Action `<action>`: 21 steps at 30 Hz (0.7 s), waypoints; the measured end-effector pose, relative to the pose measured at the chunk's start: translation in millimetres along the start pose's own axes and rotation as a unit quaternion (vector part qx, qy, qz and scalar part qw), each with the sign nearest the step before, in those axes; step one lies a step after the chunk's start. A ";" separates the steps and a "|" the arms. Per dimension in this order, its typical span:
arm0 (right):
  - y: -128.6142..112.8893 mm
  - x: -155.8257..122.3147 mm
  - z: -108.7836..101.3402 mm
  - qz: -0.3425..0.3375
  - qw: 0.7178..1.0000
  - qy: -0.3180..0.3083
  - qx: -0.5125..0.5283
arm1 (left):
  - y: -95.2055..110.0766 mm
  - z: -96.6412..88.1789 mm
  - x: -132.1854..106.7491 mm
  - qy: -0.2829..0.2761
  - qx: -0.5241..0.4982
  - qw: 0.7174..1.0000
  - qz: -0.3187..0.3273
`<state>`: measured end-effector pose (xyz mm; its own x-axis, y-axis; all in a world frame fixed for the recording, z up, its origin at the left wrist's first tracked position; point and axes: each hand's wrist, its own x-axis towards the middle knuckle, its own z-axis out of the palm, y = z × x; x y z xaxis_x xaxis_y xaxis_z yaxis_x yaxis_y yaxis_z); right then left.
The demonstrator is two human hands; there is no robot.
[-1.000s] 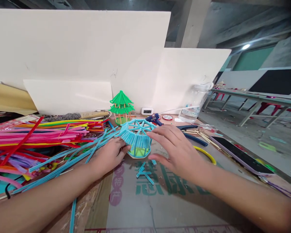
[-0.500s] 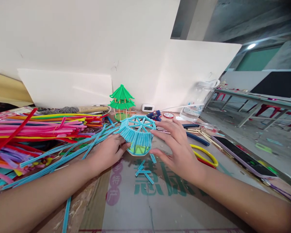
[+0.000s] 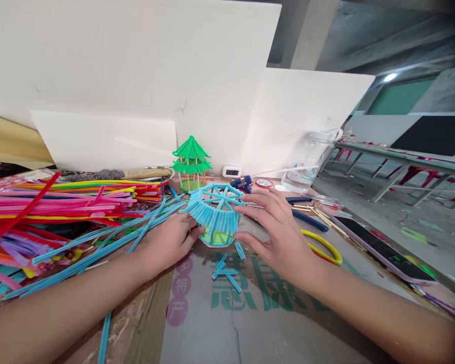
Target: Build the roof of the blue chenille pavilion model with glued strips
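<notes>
A small blue pipe-cleaner pavilion model point(image 3: 214, 216) stands on the table between my hands, its roof ring open on top with spokes across, and a light green base below. My left hand point(image 3: 170, 239) grips its left side, thumb toward the base and the other fingertips partly hidden behind the roof. My right hand point(image 3: 275, 230) is spread at the right side, fingertips by the roof edge and thumb near the base. In front lie short cut pieces of blue pipe cleaner point(image 3: 226, 273). Behind stands a green-roofed pavilion model point(image 3: 191, 157) with wooden posts.
Bundles of coloured pipe cleaners point(image 3: 60, 199) cover the left side. Yellow-handled pliers point(image 3: 328, 247), a phone point(image 3: 381, 247) and wooden sticks point(image 3: 328, 220) lie to the right. Along the white board stand a small digital clock point(image 3: 231, 172) and a clear plastic bottle point(image 3: 301, 162).
The whole view has shifted slightly downward in the picture. My hands keep nearly the same places around the blue model, with only small finger movement visible.
</notes>
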<state>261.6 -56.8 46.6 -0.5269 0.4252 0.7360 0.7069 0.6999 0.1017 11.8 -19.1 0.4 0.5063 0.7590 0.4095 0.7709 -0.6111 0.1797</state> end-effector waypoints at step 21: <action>1.2 -0.5 3.7 -0.021 1.000 0.007 0.017 | -3.9 3.3 0.7 -0.007 -0.030 0.999 -0.007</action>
<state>261.0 -54.1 43.8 -0.5492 0.3868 0.7408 0.6670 0.7369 0.1098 10.5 -15.5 -3.0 0.5017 0.7699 0.3945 0.7528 -0.6132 0.2393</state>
